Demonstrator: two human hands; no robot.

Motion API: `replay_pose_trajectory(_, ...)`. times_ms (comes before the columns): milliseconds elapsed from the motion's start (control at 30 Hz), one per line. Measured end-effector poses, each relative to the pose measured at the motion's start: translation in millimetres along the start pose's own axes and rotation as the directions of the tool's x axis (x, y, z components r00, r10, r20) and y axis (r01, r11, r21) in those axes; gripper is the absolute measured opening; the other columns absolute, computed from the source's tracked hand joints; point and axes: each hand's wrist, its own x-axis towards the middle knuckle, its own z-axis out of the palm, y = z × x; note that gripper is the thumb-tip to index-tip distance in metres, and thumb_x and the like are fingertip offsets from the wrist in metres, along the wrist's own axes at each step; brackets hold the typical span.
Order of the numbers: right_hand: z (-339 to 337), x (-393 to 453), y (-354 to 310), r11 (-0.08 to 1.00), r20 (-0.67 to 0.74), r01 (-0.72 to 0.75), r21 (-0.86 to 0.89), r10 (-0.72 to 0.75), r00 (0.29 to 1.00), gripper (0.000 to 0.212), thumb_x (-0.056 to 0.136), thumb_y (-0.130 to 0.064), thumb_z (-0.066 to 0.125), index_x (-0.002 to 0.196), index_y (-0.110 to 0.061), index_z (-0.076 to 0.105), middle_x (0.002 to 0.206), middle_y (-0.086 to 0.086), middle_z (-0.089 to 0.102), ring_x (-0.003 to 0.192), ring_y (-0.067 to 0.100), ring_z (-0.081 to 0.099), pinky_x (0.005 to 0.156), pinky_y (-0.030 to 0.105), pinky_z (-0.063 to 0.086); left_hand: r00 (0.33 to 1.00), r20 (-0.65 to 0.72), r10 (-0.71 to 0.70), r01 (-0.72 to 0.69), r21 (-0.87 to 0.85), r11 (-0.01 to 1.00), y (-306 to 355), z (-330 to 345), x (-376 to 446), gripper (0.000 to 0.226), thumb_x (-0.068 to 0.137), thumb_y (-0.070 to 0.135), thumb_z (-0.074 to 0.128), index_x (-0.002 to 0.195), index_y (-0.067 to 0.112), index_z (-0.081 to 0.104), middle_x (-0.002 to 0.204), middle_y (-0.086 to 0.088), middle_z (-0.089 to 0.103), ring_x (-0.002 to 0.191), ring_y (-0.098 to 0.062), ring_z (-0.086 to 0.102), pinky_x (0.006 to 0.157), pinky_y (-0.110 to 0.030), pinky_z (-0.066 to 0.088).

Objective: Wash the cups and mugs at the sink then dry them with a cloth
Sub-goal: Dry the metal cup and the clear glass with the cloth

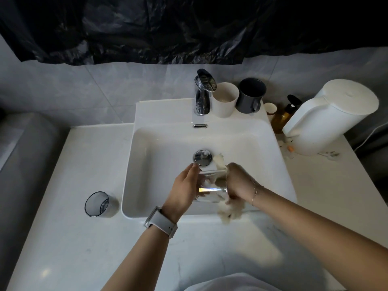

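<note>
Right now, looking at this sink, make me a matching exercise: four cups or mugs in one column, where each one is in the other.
1. clear glass
2. smoky tumbler
3. white cup
4. dark grey mug

A. on the counter left of the basin
B. right beside the faucet
C. held over the basin
D. on the sink ledge, handle toward the camera

Pairs: 1-C, 2-A, 3-B, 4-D

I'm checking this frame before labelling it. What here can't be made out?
Head view only:
- Right hand: its fingers are hidden inside the clear glass, behind glare and the cloth.
- Cloth: blurred, its shape unclear.
- Small cup: partly hidden behind the grey mug.
- Amber pump bottle: label too small and dark to read.
- Tap: no water stream discernible.
</note>
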Motion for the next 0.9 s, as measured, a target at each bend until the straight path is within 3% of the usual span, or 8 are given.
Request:
replay_pose_trajectory(133, -18.1, -9.6, -5.9, 0.758, -0.033, 0.492, -0.428, -0.557, 0.83, 0.018, 0.066, -0.006, 0.051, 0.064, -0.018, 0.065, 0.06, 0.007, 0.062, 0.054, 0.024, 0.058, 0.055, 0.026, 0.046, 0.934, 0.167, -0.315, 0.302, 0.1, 0.948, 6.5, -7.5, 5.6, 0.035, 0.103, 0.031, 0.037, 0.091, 0.006, 0.059, 0.073, -0.016, 0.053, 0.05, -0.023, 0.056, 0.049, -0.025, 0.049)
replay_pose_trajectory(233, -21.9, -13.5, -10.6, 0.589, 0.035, 0.635, -0.5, -0.719, 0.694, 0.035, 0.06, -0.022, 0.033, 0.064, -0.017, 0.067, 0.049, -0.002, 0.059, 0.038, 0.02, 0.054, 0.043, 0.02, 0.037, 0.884, 0.218, -0.413, 0.402, 0.096, 0.911, 4.8, -7.9, 5.2, 0.035, 0.099, 0.031, 0.042, 0.102, 0.001, 0.062, 0.085, -0.02, 0.055, 0.057, -0.029, 0.062, 0.047, -0.031, 0.052)
replay_pose_trajectory(367, -20.3, -14.2, -3.7, 0.754, 0.046, 0.419, -0.506, -0.461, 0.886, 0.031, 0.078, -0.018, 0.044, 0.092, -0.011, 0.072, 0.086, 0.013, 0.071, 0.08, 0.033, 0.065, 0.065, 0.031, 0.044, 0.955, 0.088, -0.282, 0.274, 0.092, 0.957, 7.6, -1.0, 6.5, 0.03, 0.087, 0.037, 0.046, 0.081, 0.008, 0.049, 0.067, -0.011, 0.043, 0.062, -0.028, 0.046, 0.053, -0.026, 0.038)
replay_pose_trajectory(467, -7.0, -14.3, 8.4, 0.956, 0.079, 0.237, -0.176, -0.226, 0.971, 0.015, 0.081, -0.006, 0.054, 0.068, -0.012, 0.057, 0.077, 0.009, 0.065, 0.074, 0.021, 0.057, 0.059, 0.03, 0.036, 0.99, 0.002, -0.139, 0.136, 0.176, 0.975, 4.9, -1.5, 4.8, 0.033, 0.098, 0.026, 0.043, 0.07, 0.01, 0.049, 0.063, -0.013, 0.06, 0.052, -0.024, 0.054, 0.048, -0.023, 0.038)
replay_pose_trajectory(567, 0.0, -14.2, 15.2, 0.996, 0.246, 0.065, 0.06, -0.078, 0.966, 0.022, 0.09, -0.011, 0.05, 0.071, -0.018, 0.057, 0.075, 0.001, 0.063, 0.072, 0.012, 0.049, 0.062, 0.026, 0.043, 0.995, -0.017, -0.1, 0.101, 0.114, 0.988, 4.9, -0.1, -1.6, 0.034, 0.1, 0.022, 0.043, 0.071, 0.007, 0.054, 0.056, -0.005, 0.061, 0.04, -0.014, 0.052, 0.042, -0.02, 0.039)
replay_pose_trajectory(700, 0.7, -13.9, 14.9, 0.878, 0.423, -0.08, 0.472, -0.146, 0.894, 0.024, 0.096, -0.029, 0.051, 0.114, -0.028, 0.067, 0.112, -0.001, 0.071, 0.105, 0.012, 0.065, 0.093, 0.027, 0.051, 0.993, -0.047, -0.111, 0.107, -0.08, 0.991, 4.5, 2.7, -1.5, 0.033, 0.101, 0.02, 0.041, 0.077, 0.004, 0.056, 0.078, -0.021, 0.066, 0.043, -0.018, 0.057, 0.041, -0.021, 0.041)
replay_pose_trajectory(800, 6.1, 1.9, 15.7, 0.952, 0.247, 0.043, 0.302, -0.121, 0.961, 0.028, 0.09, -0.027, 0.051, 0.112, -0.027, 0.069, 0.108, -0.004, 0.072, 0.105, 0.014, 0.066, 0.093, 0.032, 0.052, 0.99, -0.116, -0.081, 0.067, -0.121, 0.99, 7.5, 1.2, 4.7, 0.031, 0.1, 0.018, 0.041, 0.075, 0.007, 0.055, 0.067, -0.006, 0.068, 0.044, -0.02, 0.056, 0.05, -0.029, 0.04)
replay_pose_trajectory(900, 4.4, 14.6, 9.8, 0.974, 0.026, 0.034, 0.225, -0.041, 0.999, 0.022, 0.083, -0.007, 0.05, 0.076, 0.002, 0.069, 0.071, 0.011, 0.069, 0.066, 0.017, 0.065, 0.073, 0.037, 0.052, 0.978, -0.187, -0.093, 0.058, -0.185, 0.981, 13.0, -3.2, 16.0, 0.029, 0.1, 0.019, 0.04, 0.077, 0.008, 0.054, 0.067, -0.006, 0.067, 0.053, -0.029, 0.054, 0.051, -0.03, 0.045)
